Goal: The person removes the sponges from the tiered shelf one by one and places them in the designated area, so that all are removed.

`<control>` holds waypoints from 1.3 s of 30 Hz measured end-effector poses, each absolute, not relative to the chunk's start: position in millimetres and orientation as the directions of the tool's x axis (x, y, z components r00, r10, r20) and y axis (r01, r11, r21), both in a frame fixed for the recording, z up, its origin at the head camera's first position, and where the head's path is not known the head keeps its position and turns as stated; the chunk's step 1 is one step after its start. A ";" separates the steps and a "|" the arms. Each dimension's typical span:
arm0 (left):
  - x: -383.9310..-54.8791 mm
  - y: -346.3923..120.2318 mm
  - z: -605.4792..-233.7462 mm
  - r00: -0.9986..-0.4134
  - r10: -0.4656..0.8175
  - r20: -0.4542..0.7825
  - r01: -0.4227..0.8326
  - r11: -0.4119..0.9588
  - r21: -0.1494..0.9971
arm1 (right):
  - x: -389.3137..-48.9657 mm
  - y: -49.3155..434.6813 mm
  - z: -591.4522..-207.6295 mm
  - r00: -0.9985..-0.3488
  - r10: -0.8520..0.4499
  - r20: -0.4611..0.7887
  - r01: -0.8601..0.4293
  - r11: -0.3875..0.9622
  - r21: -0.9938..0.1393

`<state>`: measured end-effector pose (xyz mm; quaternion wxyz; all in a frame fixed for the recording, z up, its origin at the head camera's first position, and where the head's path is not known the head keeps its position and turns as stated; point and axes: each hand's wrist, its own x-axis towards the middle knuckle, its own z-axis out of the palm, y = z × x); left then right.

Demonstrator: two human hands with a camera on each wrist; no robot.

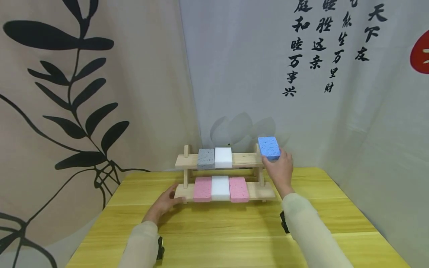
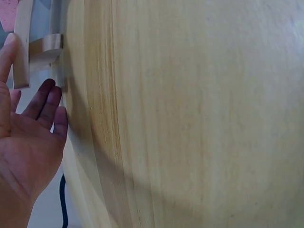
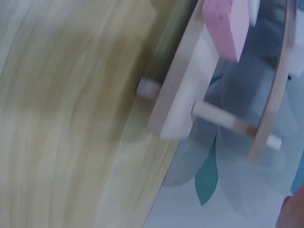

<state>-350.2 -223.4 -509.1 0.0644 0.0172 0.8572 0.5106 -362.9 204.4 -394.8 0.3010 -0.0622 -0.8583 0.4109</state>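
In the head view my right hand [image 1: 280, 171] grips a blue speckled sponge block [image 1: 269, 147] by its lower right part, at the right end of the upper shelf [image 1: 246, 159]. Only a bit of that hand [image 3: 290, 211] and a blue sliver show in the right wrist view. My left hand [image 1: 166, 201] is at the left end of the lower shelf [image 1: 185, 190], thumb against its front edge. In the left wrist view, the left hand's [image 2: 33, 142] other fingers extend loosely past the board end. A grey block [image 1: 206, 158] and a white block [image 1: 223, 157] sit side by side on the upper shelf.
On the lower shelf, a white block [image 1: 220, 188] stands between a left pink block [image 1: 202, 189] and a right pink block [image 1: 239, 190]. The two-tier wooden rack stands on a wood-grain table [image 1: 214, 230]. Printed curtains [image 1: 241, 74] hang behind and beside it.
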 end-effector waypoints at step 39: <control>-347.5 -223.9 -507.8 -0.988 0.101 -0.116 -0.056 0.467 0.882 | -346.8 299.9 -477.2 -0.908 0.376 0.183 0.075 0.577 -0.813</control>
